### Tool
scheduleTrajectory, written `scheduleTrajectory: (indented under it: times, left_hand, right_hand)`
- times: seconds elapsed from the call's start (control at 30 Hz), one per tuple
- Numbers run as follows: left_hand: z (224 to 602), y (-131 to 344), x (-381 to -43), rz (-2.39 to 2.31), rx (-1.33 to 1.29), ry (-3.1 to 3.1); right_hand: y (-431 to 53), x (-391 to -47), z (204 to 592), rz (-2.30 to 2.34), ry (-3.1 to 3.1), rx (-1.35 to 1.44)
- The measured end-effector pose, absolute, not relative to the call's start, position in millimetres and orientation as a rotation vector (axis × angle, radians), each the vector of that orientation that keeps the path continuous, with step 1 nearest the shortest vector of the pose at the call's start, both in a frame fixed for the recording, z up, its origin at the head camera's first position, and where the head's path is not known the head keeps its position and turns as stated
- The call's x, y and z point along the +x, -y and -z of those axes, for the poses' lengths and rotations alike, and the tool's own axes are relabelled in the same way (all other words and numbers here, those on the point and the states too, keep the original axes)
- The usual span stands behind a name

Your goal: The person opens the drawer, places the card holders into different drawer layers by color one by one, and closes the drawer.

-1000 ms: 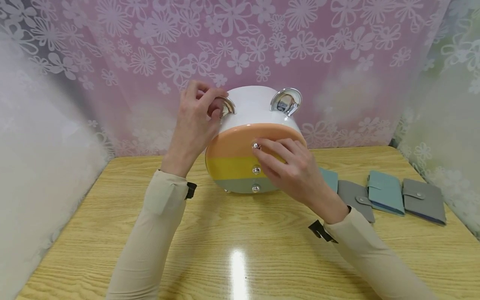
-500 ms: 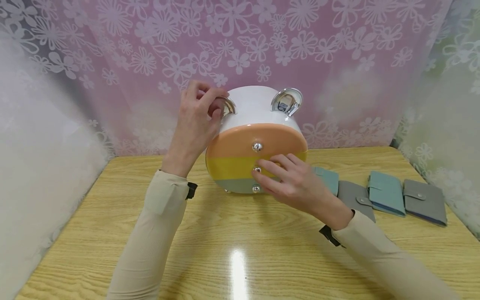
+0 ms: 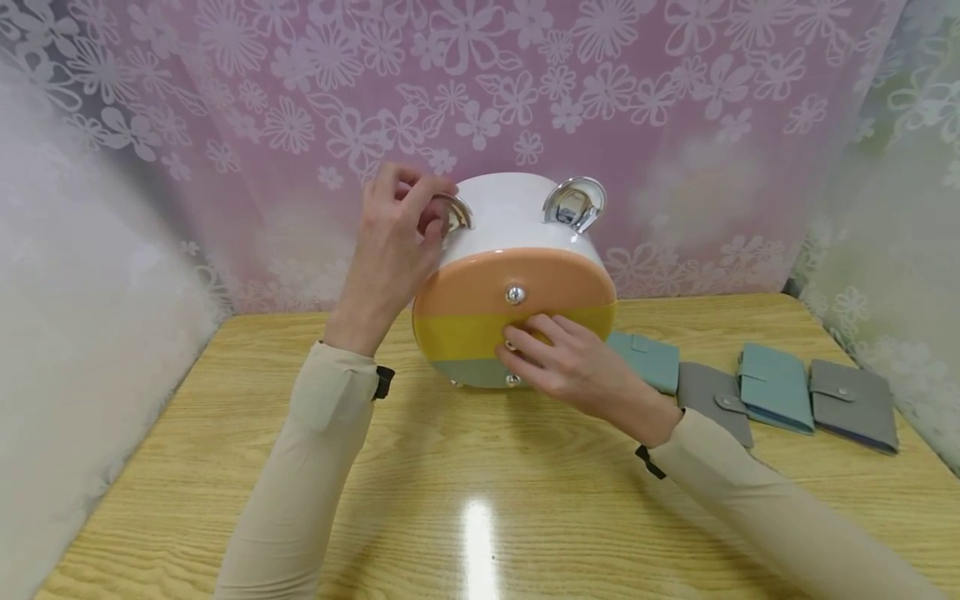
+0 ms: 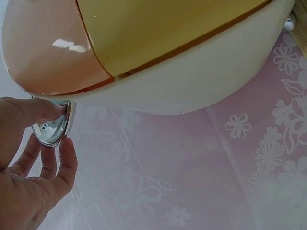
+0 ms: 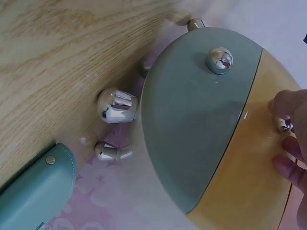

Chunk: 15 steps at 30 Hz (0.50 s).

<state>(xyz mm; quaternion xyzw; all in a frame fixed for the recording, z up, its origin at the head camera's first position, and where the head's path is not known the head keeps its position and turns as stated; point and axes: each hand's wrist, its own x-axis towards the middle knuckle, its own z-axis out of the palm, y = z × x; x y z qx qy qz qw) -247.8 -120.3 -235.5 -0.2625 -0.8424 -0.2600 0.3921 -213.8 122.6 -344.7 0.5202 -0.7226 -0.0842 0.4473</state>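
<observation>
A white rounded drawer box [image 3: 506, 204] with silver ear shapes stands on the table. Its oval front has an orange drawer [image 3: 465, 283], a yellow drawer [image 3: 457, 335] and a grey-green drawer [image 5: 196, 110], each with a round silver knob. My left hand [image 3: 390, 250] grips the left silver ear [image 4: 50, 132], thumb on its inner side and fingers behind. At the yellow drawer, my right hand [image 3: 581, 367] pinches the middle knob [image 5: 284, 124] between thumb and fingers. The top knob [image 3: 515, 295] and the bottom knob [image 5: 219, 60] are untouched.
To the right of the box lie a teal wallet [image 3: 652, 360], a grey wallet [image 3: 708, 400], another teal wallet [image 3: 776, 387] and another grey wallet [image 3: 855, 404]. Short silver feet [image 5: 117, 105] hold the box off the wooden table [image 3: 420, 500]. A pink floral curtain [image 3: 300, 167] hangs behind.
My right hand has left the top knob on the orange drawer and moved down to the middle knob on the yellow one. The left hand stays on the ear.
</observation>
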Motion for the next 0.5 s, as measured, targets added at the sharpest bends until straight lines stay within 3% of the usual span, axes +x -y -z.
scheduleTrajectory:
  times: [0.5]
  left_hand:
    - [235.2,121.0,-247.6,0.682,-0.638,2.174]
  right_hand:
    - [-114.3,-214.9,348.4,0.202,1.748,1.286]
